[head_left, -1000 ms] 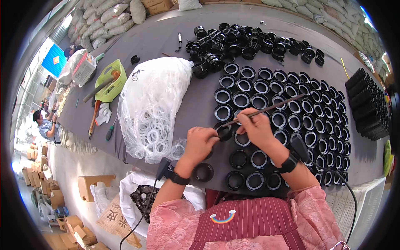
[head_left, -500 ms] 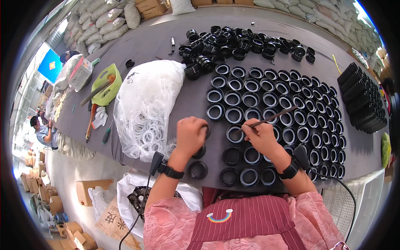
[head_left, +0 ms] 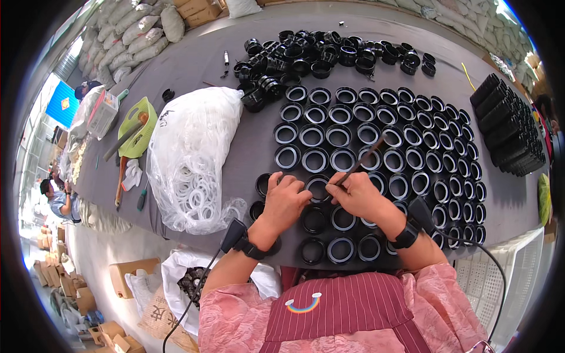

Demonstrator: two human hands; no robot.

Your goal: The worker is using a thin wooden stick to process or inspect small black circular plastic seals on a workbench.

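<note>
My right hand [head_left: 355, 191] is closed around a thin dark brown stick [head_left: 369, 156], which points up and right over the rows. Its near end meets a black ring with a pale inner rim [head_left: 318, 187]. Beside that ring's left edge, my left hand [head_left: 285, 201] has bent, parted fingers and nothing visible in its grasp. A plain black ring [head_left: 263, 185] lies just left of these fingers. Many black rings with pale inner rims [head_left: 338, 136] stand in rows to the right and beyond. Plain black rings [head_left: 313, 219] lie nearer me, partly hidden by my left arm.
A clear plastic bag of white rings [head_left: 197, 176] lies to the left. Beyond the rows is a heap of black rings [head_left: 321, 53]. Stacked black rings [head_left: 506, 126] stand at right. A green basket [head_left: 141, 135] holds a hammer; a screwdriver [head_left: 142, 198] lies nearby.
My left hand has moved right, from the left column toward the ring at the stick. My right hand has shifted slightly left with the stick, which now points more steeply upward.
</note>
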